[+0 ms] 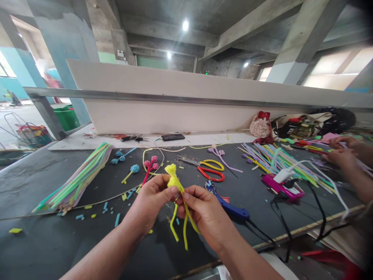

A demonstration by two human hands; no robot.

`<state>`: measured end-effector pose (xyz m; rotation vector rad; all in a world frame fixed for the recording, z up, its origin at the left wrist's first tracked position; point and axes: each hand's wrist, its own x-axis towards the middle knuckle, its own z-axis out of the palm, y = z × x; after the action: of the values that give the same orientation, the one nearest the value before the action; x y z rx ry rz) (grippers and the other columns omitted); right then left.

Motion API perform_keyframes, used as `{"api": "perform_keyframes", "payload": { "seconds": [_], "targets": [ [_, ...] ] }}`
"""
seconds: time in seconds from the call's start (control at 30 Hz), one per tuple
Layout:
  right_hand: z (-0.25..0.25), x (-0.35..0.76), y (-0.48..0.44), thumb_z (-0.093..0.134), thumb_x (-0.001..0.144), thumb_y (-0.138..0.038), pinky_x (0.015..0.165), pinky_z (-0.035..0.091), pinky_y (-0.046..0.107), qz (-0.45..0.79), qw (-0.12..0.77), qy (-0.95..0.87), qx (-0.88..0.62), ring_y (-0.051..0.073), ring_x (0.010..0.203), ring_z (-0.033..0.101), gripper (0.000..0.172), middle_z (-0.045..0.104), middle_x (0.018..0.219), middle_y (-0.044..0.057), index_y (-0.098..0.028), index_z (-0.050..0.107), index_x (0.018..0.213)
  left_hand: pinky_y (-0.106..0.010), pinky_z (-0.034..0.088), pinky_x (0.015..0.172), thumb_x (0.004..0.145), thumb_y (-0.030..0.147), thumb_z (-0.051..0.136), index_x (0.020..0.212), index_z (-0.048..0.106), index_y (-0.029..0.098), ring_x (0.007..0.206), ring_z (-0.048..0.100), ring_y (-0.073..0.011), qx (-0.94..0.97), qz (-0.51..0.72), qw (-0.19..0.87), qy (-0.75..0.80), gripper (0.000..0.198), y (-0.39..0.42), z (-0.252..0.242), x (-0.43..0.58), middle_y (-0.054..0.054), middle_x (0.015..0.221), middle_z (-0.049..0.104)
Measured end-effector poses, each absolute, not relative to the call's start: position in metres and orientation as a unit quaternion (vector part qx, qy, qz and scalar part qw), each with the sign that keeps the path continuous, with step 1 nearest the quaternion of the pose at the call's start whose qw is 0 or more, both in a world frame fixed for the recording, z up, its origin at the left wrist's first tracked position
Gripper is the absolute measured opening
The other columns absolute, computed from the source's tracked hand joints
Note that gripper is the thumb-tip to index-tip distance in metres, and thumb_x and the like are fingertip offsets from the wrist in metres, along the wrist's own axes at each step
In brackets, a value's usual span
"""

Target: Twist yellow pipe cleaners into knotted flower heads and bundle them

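"Head view first, biggest thing to smallest: what could trip you up?"

"Tabletop (pixel 247 186) clutter, I'd say. With so much lying about, one careless sweep of my forearm could shove something aside."

"And your hands?"

"Both are in front of me, above the near part of the dark surface. My left hand (pixel 155 192) has its thumb and forefinger pinched together on the yellow piece (pixel 172 177), just under its top. My right hand (pixel 199 204) is drawn in just as tightly, thumb against fingers, on the strands lower down."

"What about that blue corded tool (pixel 233 209)?"

"It lies just beyond my right hand, its cord trailing toward the near edge. If I snagged the cord, the tool could swing into my knuckles. Whether it's hot, I can't tell."

"The scissors (pixel 201 163)?"

"Past the tool, so less of a bother, though a long reach forward could bring me onto the blades."

"And the piece itself?"

"If my left pinch slackened while the right one pulled, the gathered part could loosen or twist."

"How does it look?"

"Bright yellow and soft-looking: a puckered, knobbly head on top, narrowing to a neck, then a fuller part at my fingertips. Below, slim loose tails (pixel 185 233) hang apart, slightly curved, with their ends free."
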<state>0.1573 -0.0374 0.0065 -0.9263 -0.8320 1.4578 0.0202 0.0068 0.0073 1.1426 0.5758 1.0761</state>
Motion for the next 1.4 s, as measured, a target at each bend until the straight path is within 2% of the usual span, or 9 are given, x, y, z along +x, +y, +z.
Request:
{"api": "perform_keyframes", "payload": {
  "seconds": [0.2, 0.5, 0.73, 1.0, 1.2, 1.4],
  "targets": [
    [0.0052, 0.1591, -0.037, 0.073, 0.071, -0.025, 0.06, 0.046, 0.024, 0.636, 0.591, -0.322, -0.378, 0.013, 0.064, 0.063, 0.014, 0.069, 0.073, 0.004, -0.014, 0.063, 0.071, -0.023, 0.045, 0.064, 0.072, 0.022, 0.069, 0.079, 0.061, 0.014, 0.063, 0.056, -0.0101, 0.505, 0.486, 0.661, 0.268, 0.014, 0.0071, 0.0069, 0.0209, 0.001, 0.068, 0.062],
    [0.0051, 0.1588, -0.0363, 0.074, 0.069, -0.029, 0.063, 0.046, 0.028, 0.619, 0.56, -0.351, -0.423, 0.012, 0.058, 0.061, 0.019, 0.067, 0.072, 0.003, -0.014, 0.062, 0.07, -0.022, 0.045, 0.063, 0.072, 0.021, 0.069, 0.079, 0.061, 0.014, 0.062, 0.055, -0.0094, 0.493, 0.495, 0.665, 0.264, 0.013, 0.0071, 0.0054, 0.0199, 0.001, 0.068, 0.061],
    [0.0064, 0.1591, -0.0369, 0.072, 0.071, -0.029, 0.06, 0.044, 0.026, 0.615, 0.584, -0.345, -0.401, 0.011, 0.056, 0.056, 0.018, 0.062, 0.066, 0.001, -0.014, 0.062, 0.069, -0.024, 0.045, 0.065, 0.071, 0.021, 0.07, 0.08, 0.061, 0.014, 0.063, 0.056, -0.0106, 0.49, 0.499, 0.665, 0.264, 0.015, 0.0072, 0.0061, 0.0221, 0.0, 0.07, 0.063],
    [0.0086, 0.1576, -0.0372, 0.073, 0.069, -0.028, 0.06, 0.044, 0.027, 0.628, 0.578, -0.337, -0.397, 0.012, 0.056, 0.058, 0.017, 0.063, 0.067, 0.001, -0.016, 0.062, 0.068, -0.024, 0.045, 0.064, 0.07, 0.022, 0.072, 0.08, 0.061, 0.014, 0.062, 0.057, -0.0114, 0.483, 0.495, 0.677, 0.252, 0.018, 0.0052, 0.0087, 0.0215, 0.0, 0.068, 0.062],
    [0.0075, 0.1582, -0.0373, 0.068, 0.073, -0.03, 0.056, 0.043, 0.027, 0.58, 0.572, -0.393, -0.428, 0.011, 0.053, 0.054, 0.015, 0.062, 0.066, 0.0, -0.016, 0.063, 0.068, -0.023, 0.045, 0.063, 0.07, 0.023, 0.071, 0.079, 0.06, 0.013, 0.062, 0.056, -0.0107, 0.488, 0.492, 0.678, 0.246, 0.017, 0.0061, 0.0081, 0.0217, 0.0, 0.067, 0.062],
    [0.0061, 0.1589, -0.0368, 0.069, 0.072, -0.032, 0.059, 0.044, 0.029, 0.555, 0.556, -0.416, -0.458, 0.012, 0.053, 0.054, 0.019, 0.061, 0.063, 0.001, -0.015, 0.063, 0.067, -0.022, 0.044, 0.062, 0.069, 0.022, 0.072, 0.078, 0.061, 0.013, 0.061, 0.055, -0.0098, 0.488, 0.495, 0.672, 0.256, 0.017, 0.0071, 0.0071, 0.0211, 0.001, 0.067, 0.062]
  ]
}}
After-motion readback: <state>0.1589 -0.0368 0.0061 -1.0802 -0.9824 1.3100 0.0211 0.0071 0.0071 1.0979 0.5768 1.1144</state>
